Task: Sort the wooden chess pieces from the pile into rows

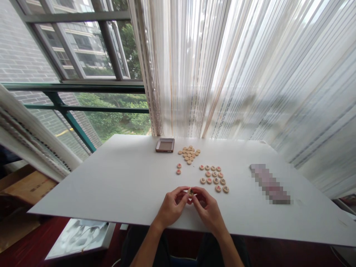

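Between the fingertips of both hands is a round wooden Chinese chess piece (190, 192) with a black character on its face. My left hand (172, 205) pinches it from the left and my right hand (205, 206) from the right, just above the table's front part. Ahead and to the right, several face-up pieces (214, 174) with red or black characters lie in loose rows. Two red-marked pieces (178, 171) sit one behind the other, ahead of my left hand. Farther back is a cluster of blank-looking pieces (189, 155).
A shallow open box (165, 145) stands at the back of the white table (125, 181). A blurred flat long object (271, 185) lies on the right. Sheer curtains (189, 74) hang behind the table. A white box (79, 237) is below the front left edge.
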Tool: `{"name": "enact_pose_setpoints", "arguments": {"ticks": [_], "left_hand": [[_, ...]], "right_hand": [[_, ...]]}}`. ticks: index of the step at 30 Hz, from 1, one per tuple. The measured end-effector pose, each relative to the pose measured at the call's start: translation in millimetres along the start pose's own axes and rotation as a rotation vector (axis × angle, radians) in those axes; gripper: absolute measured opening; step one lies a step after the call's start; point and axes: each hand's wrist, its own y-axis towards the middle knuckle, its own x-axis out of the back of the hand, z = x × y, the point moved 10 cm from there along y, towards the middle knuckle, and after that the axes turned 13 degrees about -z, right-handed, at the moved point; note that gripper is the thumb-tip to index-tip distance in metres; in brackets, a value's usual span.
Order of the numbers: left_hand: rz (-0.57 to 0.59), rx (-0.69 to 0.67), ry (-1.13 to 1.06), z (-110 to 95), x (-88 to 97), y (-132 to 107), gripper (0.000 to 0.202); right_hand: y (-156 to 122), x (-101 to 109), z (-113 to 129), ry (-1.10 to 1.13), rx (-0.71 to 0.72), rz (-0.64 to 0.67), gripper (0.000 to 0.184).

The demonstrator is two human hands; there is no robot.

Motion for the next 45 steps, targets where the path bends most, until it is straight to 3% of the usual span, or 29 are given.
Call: {"name": "enact_pose_setpoints", "arguments": {"ticks": [12, 21, 32, 38, 42, 45], "left_hand": [[-0.083, 0.064, -0.011, 14.4, 5.5, 3.2, 0.031], [-0.071, -0.017, 0.094, -0.6, 4.8, 2.8, 0.034], [-0.026, -0.034, 0.062, -0.8, 1.6, 1.3, 0.035], [-0.053, -0.013, 0.020, 1.2, -0.3, 2.1, 0.029], [-0.093, 0.045, -0.015, 10.8, 8.1, 18.9, 0.031], [-0.169, -0.011, 0.036, 7.2, 30.6, 50.4, 0.032]], "right_hand": [[-1.1, -2.2, 4.4, -0.109, 0.090, 0.019, 0.022], [-0.5, -2.6, -1.5, -0.131, 0.064, 0.016, 0.025], [2.9, 3.4, 1.4, -0.095, 0.069, -0.055, 0.029], [2.3, 1.0, 5.6, -0.111, 0.097, -0.029, 0.029], [2.8, 2.7, 4.8, -0.117, 0.073, -0.055, 0.032], [2.7, 4.1, 0.4, -0.139, 0.059, -0.067, 0.032]]}}
